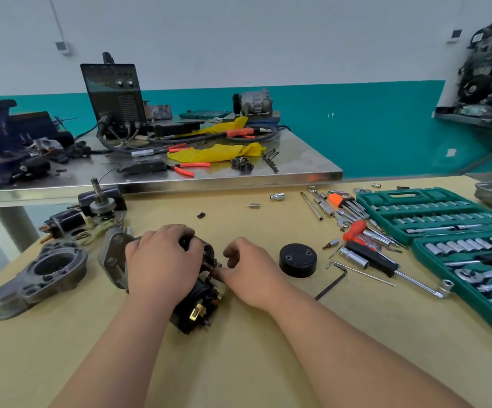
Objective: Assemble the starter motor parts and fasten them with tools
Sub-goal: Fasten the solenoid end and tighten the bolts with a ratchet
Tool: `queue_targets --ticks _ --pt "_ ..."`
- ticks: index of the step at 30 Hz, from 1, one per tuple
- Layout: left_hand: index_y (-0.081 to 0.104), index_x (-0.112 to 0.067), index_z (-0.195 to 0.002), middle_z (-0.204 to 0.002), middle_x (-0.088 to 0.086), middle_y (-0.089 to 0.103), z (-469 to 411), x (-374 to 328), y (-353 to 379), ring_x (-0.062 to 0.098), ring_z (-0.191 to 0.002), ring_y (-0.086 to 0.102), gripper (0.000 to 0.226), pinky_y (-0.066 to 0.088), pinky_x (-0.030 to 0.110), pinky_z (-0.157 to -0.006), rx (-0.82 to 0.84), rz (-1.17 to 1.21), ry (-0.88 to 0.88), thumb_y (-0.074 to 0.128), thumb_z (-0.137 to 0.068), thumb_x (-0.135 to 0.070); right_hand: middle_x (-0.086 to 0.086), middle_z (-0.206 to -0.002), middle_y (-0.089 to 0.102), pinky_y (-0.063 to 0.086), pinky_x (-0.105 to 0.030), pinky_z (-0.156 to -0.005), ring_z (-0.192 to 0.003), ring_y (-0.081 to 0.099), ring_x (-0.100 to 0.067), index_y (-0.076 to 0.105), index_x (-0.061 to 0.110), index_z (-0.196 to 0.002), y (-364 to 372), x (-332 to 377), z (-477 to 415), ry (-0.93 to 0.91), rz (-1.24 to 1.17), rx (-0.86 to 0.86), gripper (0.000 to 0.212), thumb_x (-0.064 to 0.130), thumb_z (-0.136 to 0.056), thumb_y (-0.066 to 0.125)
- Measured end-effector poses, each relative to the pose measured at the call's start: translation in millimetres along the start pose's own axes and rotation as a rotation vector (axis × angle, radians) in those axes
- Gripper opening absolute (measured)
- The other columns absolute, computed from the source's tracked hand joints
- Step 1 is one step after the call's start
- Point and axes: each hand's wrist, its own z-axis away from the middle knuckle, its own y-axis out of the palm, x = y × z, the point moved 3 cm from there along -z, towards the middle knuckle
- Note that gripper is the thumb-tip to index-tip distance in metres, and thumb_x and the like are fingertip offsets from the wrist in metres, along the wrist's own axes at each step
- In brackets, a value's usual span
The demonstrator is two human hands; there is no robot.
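Observation:
A black starter motor body [200,301] lies on the tan bench, its grey flange [113,260] pointing left. My left hand [162,260] grips the top of the body, fingers curled over it. My right hand [247,269] pinches a small brown terminal part [211,267] at the motor's open right end. A black round end cap [297,260] sits just right of my right hand. An aluminium housing [41,278] lies at the left.
Another starter with its shaft upright [97,210] stands at the back left. A green socket set case [456,245], ratchet [415,281], red-handled screwdriver [356,229], hex keys [331,282] and loose sockets lie at the right. Behind is a steel table [312,169] with a welder [112,98].

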Motion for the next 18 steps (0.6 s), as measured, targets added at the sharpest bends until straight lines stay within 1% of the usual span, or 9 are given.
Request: queue_targets --ticks 3,4,6,7,10,12,14,15,18 --pt "0.065 -0.036 -0.109 -0.119 -0.014 0.063 0 -1 0 0.016 -0.11 0.049 0.03 0.024 0.034 -0.094 0.001 0.013 -0.008 0.043 -0.088 -0.037 0.003 -0.11 0.062 0.054 -0.036 -0.078 -0.091 0.062 -0.018 0.055 0.021 -0.117 -21 -9 -5 0.169 -0.25 -0.168 0.022 0.028 -0.096 0.05" --pt "0.065 -0.036 -0.108 -0.119 -0.014 0.063 0 -1 0 0.016 -0.11 0.049 0.03 0.024 0.034 -0.094 0.0 0.014 -0.011 0.044 -0.088 -0.037 0.003 -0.113 0.061 0.053 -0.034 -0.079 -0.092 0.061 -0.017 0.054 0.021 -0.119 -24 -13 -5 0.196 -0.278 -0.169 0.023 0.026 -0.097 0.047" --pt "0.066 -0.035 -0.108 -0.118 -0.014 0.064 0 -1 0 0.016 -0.11 0.049 0.03 0.024 0.033 -0.093 0.0 0.014 -0.007 0.044 -0.087 -0.036 0.01 -0.112 0.059 0.045 -0.019 -0.072 -0.09 0.056 -0.005 0.053 0.025 -0.121 -21 -12 -1 0.13 -0.194 -0.032 0.029 0.034 -0.093 0.053" --pt "0.066 -0.035 -0.108 -0.118 -0.014 0.064 0 -1 -1 0.016 -0.11 0.049 0.03 0.023 0.033 -0.093 -0.002 0.013 -0.008 0.044 -0.087 -0.036 0.014 -0.109 0.058 0.04 -0.016 -0.07 -0.09 0.054 -0.001 0.052 0.028 -0.122 -17 -9 2 0.088 -0.152 0.046 0.036 0.041 -0.089 0.058" --pt "0.066 -0.035 -0.107 -0.117 -0.013 0.064 1 -1 -1 0.016 -0.109 0.048 0.03 0.023 0.033 -0.092 -0.005 0.017 -0.013 0.044 -0.087 -0.036 0.015 -0.112 0.055 0.04 -0.023 -0.075 -0.098 0.053 -0.006 0.049 0.031 -0.127 -4 -3 3 0.051 -0.072 0.147 0.056 0.051 -0.077 0.066" --pt "0.066 -0.035 -0.107 -0.116 -0.013 0.065 1 -1 -1 0.016 -0.109 0.048 0.03 0.023 0.033 -0.093 -0.003 0.02 -0.014 0.044 -0.086 -0.036 0.014 -0.111 0.057 0.04 -0.025 -0.075 -0.098 0.055 -0.008 0.051 0.029 -0.125 -3 -3 -1 0.039 -0.028 0.1 0.047 0.046 -0.083 0.063" --pt "0.066 -0.035 -0.107 -0.117 -0.012 0.064 0 -1 -2 0.017 -0.11 0.048 0.03 0.023 0.033 -0.095 -0.001 0.023 -0.014 0.044 -0.087 -0.036 0.009 -0.111 0.061 0.043 -0.027 -0.078 -0.101 0.057 -0.012 0.057 0.026 -0.119 -11 -7 -6 0.109 -0.104 -0.049 0.026 0.032 -0.095 0.049" --pt "0.066 -0.035 -0.108 -0.118 -0.012 0.064 0 -1 -2 0.018 -0.112 0.048 0.03 0.022 0.034 -0.096 0.0 0.024 -0.014 0.044 -0.087 -0.036 0.007 -0.112 0.062 0.045 -0.029 -0.08 -0.103 0.057 -0.014 0.058 0.025 -0.117 -13 -9 -6 0.15 -0.154 -0.094 0.025 0.028 -0.097 0.043" --pt "0.066 -0.034 -0.107 -0.117 -0.01 0.065 1 -1 -1 0.019 -0.111 0.048 0.03 0.023 0.035 -0.096 -0.006 0.009 -0.012 0.044 -0.086 -0.036 0.012 -0.112 0.061 0.043 -0.027 -0.08 -0.098 0.055 -0.008 0.056 0.028 -0.12 -5 -5 1 0.064 -0.077 0.047 0.031 0.04 -0.092 0.05"
